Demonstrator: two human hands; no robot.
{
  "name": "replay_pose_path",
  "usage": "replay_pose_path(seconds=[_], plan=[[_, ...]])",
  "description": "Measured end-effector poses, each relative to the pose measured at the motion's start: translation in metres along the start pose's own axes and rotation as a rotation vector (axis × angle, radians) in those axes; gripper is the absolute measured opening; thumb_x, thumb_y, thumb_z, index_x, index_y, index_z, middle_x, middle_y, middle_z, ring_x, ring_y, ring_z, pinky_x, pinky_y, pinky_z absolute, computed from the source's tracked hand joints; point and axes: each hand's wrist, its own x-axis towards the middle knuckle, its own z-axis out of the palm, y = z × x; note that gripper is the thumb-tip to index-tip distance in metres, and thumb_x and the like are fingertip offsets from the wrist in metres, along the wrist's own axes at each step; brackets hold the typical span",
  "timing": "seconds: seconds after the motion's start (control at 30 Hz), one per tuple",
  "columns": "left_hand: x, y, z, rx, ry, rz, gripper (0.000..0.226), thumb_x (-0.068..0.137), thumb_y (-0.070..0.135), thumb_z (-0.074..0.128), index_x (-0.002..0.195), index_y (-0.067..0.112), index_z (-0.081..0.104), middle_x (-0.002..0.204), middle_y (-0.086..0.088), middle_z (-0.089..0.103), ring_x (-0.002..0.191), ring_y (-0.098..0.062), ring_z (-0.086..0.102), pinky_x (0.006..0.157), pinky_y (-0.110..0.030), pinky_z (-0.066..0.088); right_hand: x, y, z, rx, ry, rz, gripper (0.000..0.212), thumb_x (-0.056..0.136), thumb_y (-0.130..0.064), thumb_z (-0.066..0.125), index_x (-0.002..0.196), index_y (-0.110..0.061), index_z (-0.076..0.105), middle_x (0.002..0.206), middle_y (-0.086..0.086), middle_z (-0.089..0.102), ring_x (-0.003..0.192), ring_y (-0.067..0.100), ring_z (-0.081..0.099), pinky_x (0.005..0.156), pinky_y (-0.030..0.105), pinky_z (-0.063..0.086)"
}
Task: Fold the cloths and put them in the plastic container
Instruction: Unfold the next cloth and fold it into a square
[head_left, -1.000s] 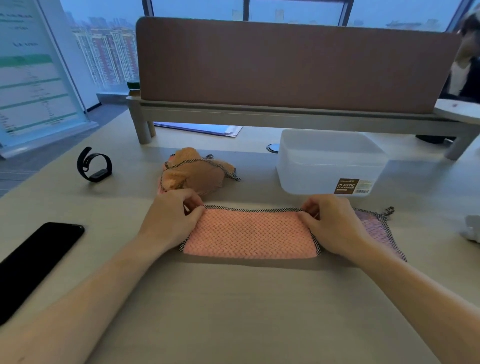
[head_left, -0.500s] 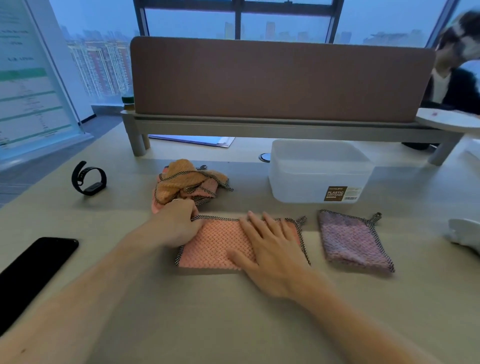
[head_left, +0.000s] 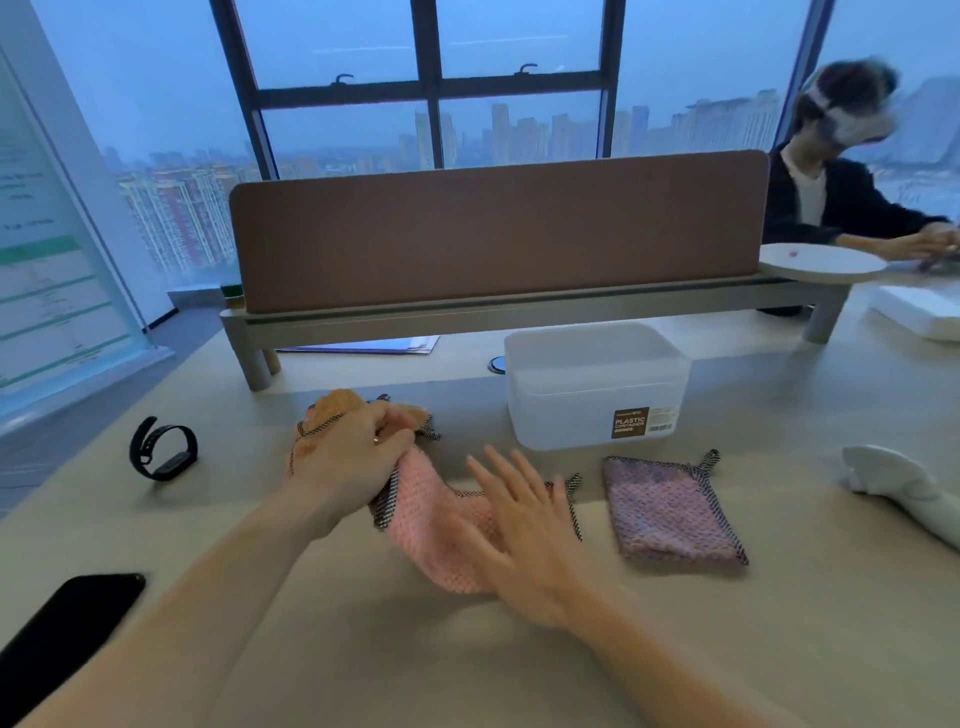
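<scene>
Fingers (head_left: 384, 431) of the left hand (head_left: 348, 457) clench the pink cloth's (head_left: 441, 535) edge; right hand (head_left: 524, 525) lies flat, released — an uneven pull could undo the fold.

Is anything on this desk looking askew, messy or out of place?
Mostly the cloths. The pink cloth lies skewed and rumpled, one end bunched in the left hand, the right hand flat on it. The orange cloth is a crumpled heap. The purple cloth lies folded, but the container is empty.
</scene>
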Motion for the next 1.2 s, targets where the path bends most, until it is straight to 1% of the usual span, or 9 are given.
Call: replay_pose_path(seconds=[0.07, 0.17, 0.33, 0.43, 0.57, 0.67, 0.83, 1.0, 1.2], plan=[[0.003, 0.022, 0.011, -0.003, -0.080, -0.013, 0.014, 0.102, 0.023, 0.055, 0.110, 0.022, 0.067, 0.100, 0.008, 0.066, 0.082, -0.002, 0.062, 0.061, -0.018, 0.050, -0.004, 0.004, -0.015, 0.263, 0.210, 0.036, 0.083, 0.086, -0.083, 0.021, 0.152, -0.036, 0.037, 0.161, -0.013, 0.032, 0.150, 0.005, 0.023, 0.124, 0.041, 0.021], [0.005, 0.050, 0.039, 0.011, -0.210, -0.062, 0.013, 0.101, 0.017, 0.054, 0.104, 0.013, 0.066, 0.073, -0.008, 0.066, 0.042, -0.011, 0.061, 0.037, -0.023, 0.047, -0.008, 0.015, -0.044, 0.601, 0.422, 0.171, 0.031, 0.101, -0.042, 0.049, 0.112, -0.021, 0.069, 0.109, -0.001, 0.072, 0.099, 0.011, 0.068, 0.089, 0.040, 0.057], [0.010, 0.068, 0.087, -0.015, -0.365, -0.111, 0.019, 0.094, 0.008, 0.053, 0.101, 0.000, 0.069, 0.059, -0.008, 0.067, 0.037, -0.015, 0.059, 0.039, -0.021, 0.046, -0.019, 0.029, -0.066, 0.810, 0.031, 0.435, 0.043, 0.092, -0.053, 0.063, 0.106, -0.013, 0.069, 0.096, 0.011, 0.074, 0.069, 0.022, 0.073, 0.071, 0.042, 0.060], [0.009, 0.063, 0.103, 0.021, -0.432, -0.127, 0.020, 0.096, 0.020, 0.059, 0.100, 0.004, 0.070, 0.060, -0.005, 0.072, 0.043, -0.015, 0.062, 0.043, -0.023, 0.049, -0.019, 0.037, -0.058, 0.617, 0.005, 0.395, 0.042, 0.080, -0.060, 0.072, 0.103, -0.025, 0.071, 0.094, 0.000, 0.077, 0.068, 0.021, 0.076, 0.076, 0.046, 0.063], [0.008, 0.057, 0.102, -0.019, -0.429, -0.123, 0.029, 0.101, 0.041, 0.054, 0.113, 0.016, 0.061, 0.078, -0.003, 0.077, 0.049, -0.014, 0.063, 0.047, -0.025, 0.048, -0.016, 0.046, -0.049, 0.431, 0.029, 0.310, 0.030, 0.089, -0.041, 0.072, 0.102, -0.015, 0.070, 0.072, 0.007, 0.078, 0.056, 0.018, 0.073, 0.064, 0.039, 0.061], [0.011, 0.047, 0.082, 0.135, -0.217, 0.023, 0.022, 0.101, 0.040, 0.054, 0.118, 0.026, 0.059, 0.091, 0.004, 0.072, 0.066, -0.005, 0.063, 0.062, -0.026, 0.047, -0.015, 0.052, -0.047, 0.224, 0.110, 0.307, 0.031, 0.090, -0.036, 0.071, 0.114, -0.016, 0.070, 0.075, -0.003, 0.075, 0.068, 0.004, 0.069, 0.068, 0.023, 0.053], [0.009, 0.014, 0.067, 0.426, -0.216, 0.188, 0.035, 0.093, 0.038, 0.067, 0.124, 0.022, 0.065, 0.116, 0.007, 0.062, 0.109, -0.009, 0.059, 0.094, -0.026, 0.047, -0.024, 0.042, -0.057, -0.213, 0.136, 0.202, 0.045, 0.089, -0.049, 0.063, 0.122, -0.021, 0.053, 0.095, -0.003, 0.069, 0.094, 0.019, 0.067, 0.084, 0.038, 0.056], [0.010, 0.008, 0.075, 0.417, -0.239, 0.247, 0.025, 0.089, 0.041, 0.073, 0.109, 0.026, 0.069, 0.103, 0.010, 0.063, 0.087, -0.002, 0.055, 0.072, -0.014, 0.040, -0.016, 0.028, -0.049, -0.331, 0.170, -0.057, 0.055, 0.097, -0.030, 0.057, 0.148, -0.027, 0.035, 0.143, -0.003, 0.044, 0.130, 0.020, 0.049, 0.100, 0.035, 0.049], [0.016, 0.010, 0.079, 0.488, -0.330, 0.195, 0.029, 0.089, 0.054, 0.067, 0.097, 0.026, 0.060, 0.096, 0.008, 0.059, 0.087, -0.012, 0.056, 0.073, -0.027, 0.042, -0.018, 0.038, -0.029, -0.437, -0.028, -0.073, 0.047, 0.103, -0.027, 0.038, 0.149, -0.023, 0.034, 0.152, -0.001, 0.035, 0.139, 0.021, 0.034, 0.115, 0.037, 0.034]])
